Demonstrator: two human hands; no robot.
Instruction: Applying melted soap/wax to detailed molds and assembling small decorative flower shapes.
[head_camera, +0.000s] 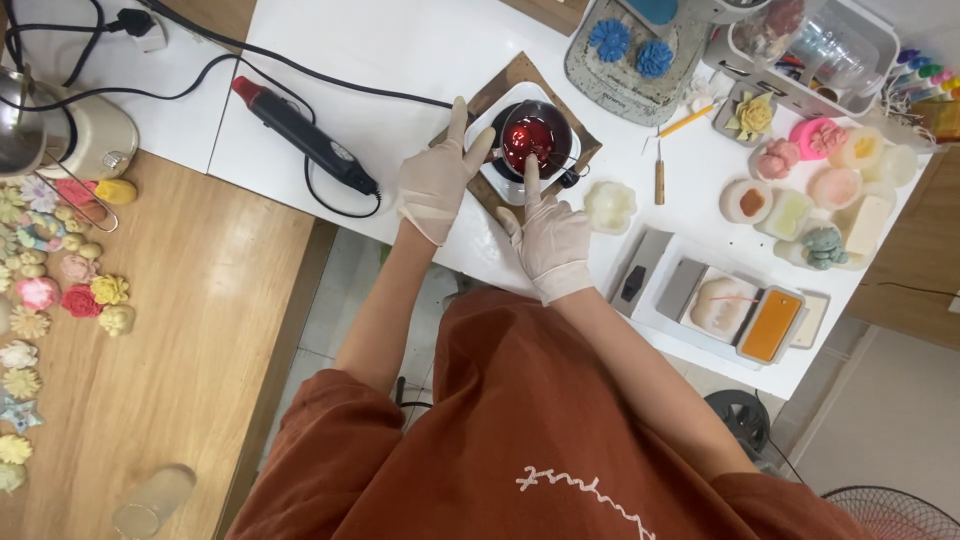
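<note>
Head view: our right hand (552, 236) pinched a stirring stick upright in the red-filled pot (533, 136) just ahead; our left hand (436, 180) lay open beside it.

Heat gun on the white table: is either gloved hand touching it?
No. The heat gun lies apart; both the left hand and right hand are at the pot of red liquid.

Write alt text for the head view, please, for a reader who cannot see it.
Two gloved hands work at a small pot of red liquid on a white table: the left hand rests beside it, the right hand points a finger into it. Flower shapes and moulds lie around.
</note>
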